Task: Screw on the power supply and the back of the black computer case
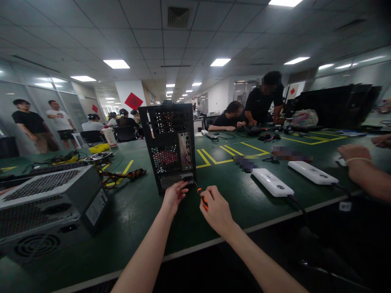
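Observation:
A black computer case (168,140) stands upright on the green table, its perforated rear towards me. A metal port plate (185,150) shows on its right half, and a power supply (171,181) with a dark socket sits at the bottom. My left hand (174,197) is at that lower rear, fingers stretched out by the socket; whether they touch it is hard to make out. An orange-and-black screwdriver (204,199) is gripped in my right hand (216,209). Its thin shaft points up and left at the case's lower right corner.
Grey power supply units (55,207) lie at left, near bundled cables (122,176). White power banks (271,183) with dark cables lie at right, beside another person's hand (356,156). A cup (109,137) stands behind left. People work across the table (152,240).

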The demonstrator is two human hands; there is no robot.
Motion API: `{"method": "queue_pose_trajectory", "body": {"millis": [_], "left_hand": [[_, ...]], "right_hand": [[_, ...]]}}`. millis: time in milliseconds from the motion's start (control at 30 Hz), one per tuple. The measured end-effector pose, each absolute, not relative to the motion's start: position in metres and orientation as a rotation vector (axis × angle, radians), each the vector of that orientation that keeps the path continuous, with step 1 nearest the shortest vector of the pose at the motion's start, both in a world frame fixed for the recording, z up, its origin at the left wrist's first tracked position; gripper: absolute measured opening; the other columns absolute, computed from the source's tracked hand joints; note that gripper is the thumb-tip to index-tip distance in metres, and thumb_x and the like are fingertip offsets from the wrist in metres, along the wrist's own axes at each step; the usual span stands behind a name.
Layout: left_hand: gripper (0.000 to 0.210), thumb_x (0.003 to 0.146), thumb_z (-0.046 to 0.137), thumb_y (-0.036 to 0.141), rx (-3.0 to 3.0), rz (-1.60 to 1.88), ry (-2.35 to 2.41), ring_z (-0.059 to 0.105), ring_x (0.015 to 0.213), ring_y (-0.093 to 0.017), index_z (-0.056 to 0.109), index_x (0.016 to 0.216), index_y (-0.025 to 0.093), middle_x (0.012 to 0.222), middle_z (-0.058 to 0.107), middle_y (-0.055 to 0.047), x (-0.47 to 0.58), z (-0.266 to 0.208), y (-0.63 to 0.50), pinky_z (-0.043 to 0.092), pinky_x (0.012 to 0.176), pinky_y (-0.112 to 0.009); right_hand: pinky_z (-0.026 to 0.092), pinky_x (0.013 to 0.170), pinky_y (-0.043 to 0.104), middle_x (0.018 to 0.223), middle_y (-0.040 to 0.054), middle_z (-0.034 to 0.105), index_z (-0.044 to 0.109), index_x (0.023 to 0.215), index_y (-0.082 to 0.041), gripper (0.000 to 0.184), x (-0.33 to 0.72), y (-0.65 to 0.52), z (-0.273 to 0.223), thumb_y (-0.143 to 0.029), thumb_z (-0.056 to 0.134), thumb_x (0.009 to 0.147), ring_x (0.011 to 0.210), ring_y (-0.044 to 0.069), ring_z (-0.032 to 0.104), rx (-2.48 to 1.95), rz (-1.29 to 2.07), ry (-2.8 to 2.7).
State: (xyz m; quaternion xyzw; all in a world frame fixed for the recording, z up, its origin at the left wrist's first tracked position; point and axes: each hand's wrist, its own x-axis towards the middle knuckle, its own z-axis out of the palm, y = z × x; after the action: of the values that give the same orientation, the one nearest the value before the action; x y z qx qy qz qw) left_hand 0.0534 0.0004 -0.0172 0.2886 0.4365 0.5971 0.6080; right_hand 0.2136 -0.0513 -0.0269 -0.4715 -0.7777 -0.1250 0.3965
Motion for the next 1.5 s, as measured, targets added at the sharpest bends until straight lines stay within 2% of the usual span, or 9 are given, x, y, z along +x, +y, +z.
{"method": "queue_pose_trajectory", "body": {"millis": [167, 333, 567, 667, 867, 1000, 1133, 1367, 1500], "left_hand": [[0.026, 0.074, 0.050, 0.023, 0.689, 1.377, 1.011, 0.058, 0.058, -0.008, 0.053, 0.097, 0.010, 0.112, 0.056, -0.016, 0.0524, -0.0191, 0.0010, 0.042, 0.042, -0.015], [0.026, 0.074, 0.051, 0.022, 0.703, 1.383, 1.012, 0.059, 0.058, -0.008, 0.053, 0.096, 0.011, 0.111, 0.057, -0.016, 0.0526, -0.0210, 0.0022, 0.042, 0.042, -0.016], [0.025, 0.073, 0.051, 0.021, 0.726, 1.388, 1.034, 0.058, 0.056, -0.008, 0.054, 0.096, 0.011, 0.111, 0.057, -0.015, 0.0537, -0.0232, 0.0041, 0.042, 0.042, -0.016], [0.026, 0.072, 0.053, 0.021, 0.726, 1.378, 1.062, 0.058, 0.056, -0.008, 0.054, 0.096, 0.011, 0.111, 0.057, -0.015, 0.0541, -0.0217, 0.0037, 0.042, 0.041, -0.015], [0.025, 0.074, 0.050, 0.022, 0.726, 1.366, 1.059, 0.058, 0.057, -0.008, 0.053, 0.096, 0.011, 0.111, 0.057, -0.016, 0.0548, -0.0194, 0.0021, 0.041, 0.041, -0.015], [0.027, 0.075, 0.049, 0.024, 0.724, 1.369, 1.025, 0.058, 0.057, -0.007, 0.052, 0.098, 0.011, 0.113, 0.056, -0.015, 0.0542, -0.0200, 0.0018, 0.041, 0.041, -0.015], [0.027, 0.075, 0.049, 0.024, 0.724, 1.364, 1.016, 0.058, 0.057, -0.008, 0.052, 0.099, 0.012, 0.112, 0.057, -0.015, 0.0538, -0.0201, 0.0015, 0.041, 0.042, -0.015], [0.025, 0.074, 0.050, 0.024, 0.749, 1.381, 0.998, 0.059, 0.057, -0.008, 0.054, 0.095, 0.011, 0.111, 0.057, -0.016, 0.0533, -0.0233, 0.0031, 0.042, 0.043, -0.016], [0.025, 0.074, 0.050, 0.024, 0.761, 1.377, 1.014, 0.059, 0.057, -0.008, 0.053, 0.096, 0.011, 0.111, 0.057, -0.016, 0.0530, -0.0249, 0.0047, 0.041, 0.041, -0.015]], "right_hand": [[0.039, 0.056, 0.021, 0.086, 0.0031, 0.055, 0.051, 0.096, -0.018, 0.016, 0.2120, -0.0512, -0.0299, -0.020, 0.044, 0.082, 0.065, 0.011, 0.054, -1.215, -0.355, -1.954], [0.036, 0.053, 0.022, 0.075, 0.0016, 0.056, 0.055, 0.091, -0.019, 0.017, 0.2142, -0.0501, -0.0323, -0.025, 0.040, 0.085, 0.059, 0.011, 0.054, -1.282, -0.385, -1.884], [0.041, 0.067, 0.024, 0.097, 0.0052, 0.053, 0.053, 0.094, -0.019, 0.020, 0.2122, -0.0538, -0.0261, -0.014, 0.046, 0.076, 0.077, 0.014, 0.055, -1.173, -0.357, -2.001], [0.042, 0.069, 0.025, 0.096, 0.0048, 0.054, 0.053, 0.096, -0.019, 0.021, 0.2125, -0.0530, -0.0278, -0.014, 0.045, 0.078, 0.079, 0.014, 0.055, -1.157, -0.363, -2.014], [0.040, 0.052, 0.020, 0.086, 0.0035, 0.055, 0.053, 0.097, -0.017, 0.019, 0.2149, -0.0493, -0.0328, -0.019, 0.038, 0.085, 0.062, 0.010, 0.055, -1.244, -0.374, -1.929], [0.040, 0.047, 0.019, 0.099, 0.0057, 0.049, 0.051, 0.094, -0.018, 0.018, 0.2130, -0.0526, -0.0289, -0.016, 0.041, 0.079, 0.059, 0.008, 0.053, -1.246, -0.338, -1.978], [0.044, 0.052, 0.022, 0.102, 0.0074, 0.047, 0.047, 0.098, -0.017, 0.026, 0.2113, -0.0571, -0.0260, -0.011, 0.043, 0.073, 0.065, 0.011, 0.054, -1.196, -0.261, -2.048], [0.047, 0.061, 0.019, 0.099, 0.0077, 0.055, 0.048, 0.105, -0.016, 0.022, 0.2142, -0.0526, -0.0324, -0.019, 0.040, 0.084, 0.077, 0.012, 0.058, -1.047, -0.310, -1.941], [0.046, 0.064, 0.020, 0.099, 0.0069, 0.055, 0.052, 0.097, -0.018, 0.018, 0.2151, -0.0539, -0.0288, -0.023, 0.039, 0.086, 0.076, 0.011, 0.058, -1.093, -0.302, -1.928]]}}
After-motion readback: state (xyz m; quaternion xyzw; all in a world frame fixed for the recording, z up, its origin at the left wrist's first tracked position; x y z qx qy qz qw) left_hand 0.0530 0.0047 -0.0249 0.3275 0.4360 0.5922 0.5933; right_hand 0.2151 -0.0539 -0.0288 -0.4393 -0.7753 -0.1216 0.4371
